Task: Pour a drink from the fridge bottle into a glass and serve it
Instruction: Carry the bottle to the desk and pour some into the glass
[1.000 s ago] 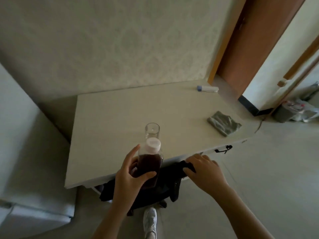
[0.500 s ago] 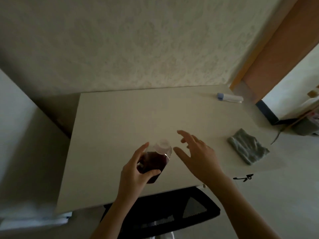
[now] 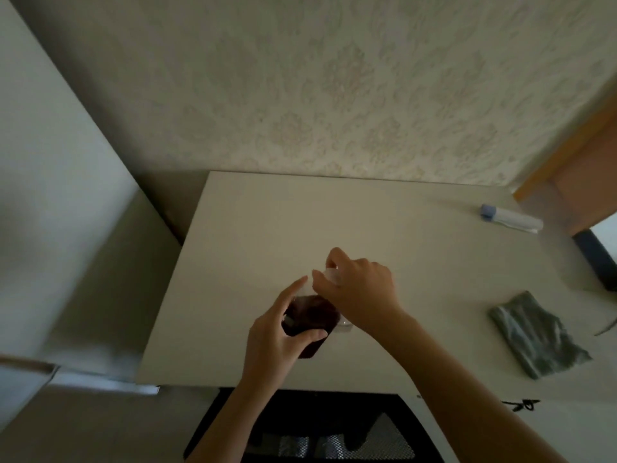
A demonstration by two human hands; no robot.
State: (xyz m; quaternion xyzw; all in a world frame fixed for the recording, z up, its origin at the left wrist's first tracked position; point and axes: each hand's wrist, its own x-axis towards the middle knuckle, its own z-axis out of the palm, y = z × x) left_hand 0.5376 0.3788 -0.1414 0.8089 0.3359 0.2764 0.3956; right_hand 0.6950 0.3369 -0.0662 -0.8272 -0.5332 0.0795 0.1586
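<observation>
- A clear plastic bottle of dark reddish-brown drink (image 3: 309, 320) is held above the pale rectangular tabletop (image 3: 267, 228), near its front edge and slightly left of centre; no label or writing can be read on it.
- The bottle's body is gripped by the left hand (image 3: 277, 339), with the thumb laid across the near side and the index finger stretched up along the far side.
- The bottle's white cap (image 3: 332, 275) is pinched by the right hand (image 3: 362, 295), whose fingers are curled round the top from the 3 o'clock side.
- Whether the cap is loosened cannot be told.
- A sliver of clear material shows just right of the bottle's base, under the right wrist; what it is cannot be made out.
- A crumpled grey-green cloth (image 3: 537, 335) lies on the tabletop at about 4 o'clock from the bottle, well apart from it.
- A white tube with a blue end (image 3: 510, 219) lies at about 2 o'clock, near the far right corner; any print on it is too blurred to be read.
- A black mesh chair (image 3: 317, 429) is seen under the tabletop's front edge at 6 o'clock.
- Patterned cream wallpaper (image 3: 334, 78) is seen behind the tabletop at 12 o'clock.
</observation>
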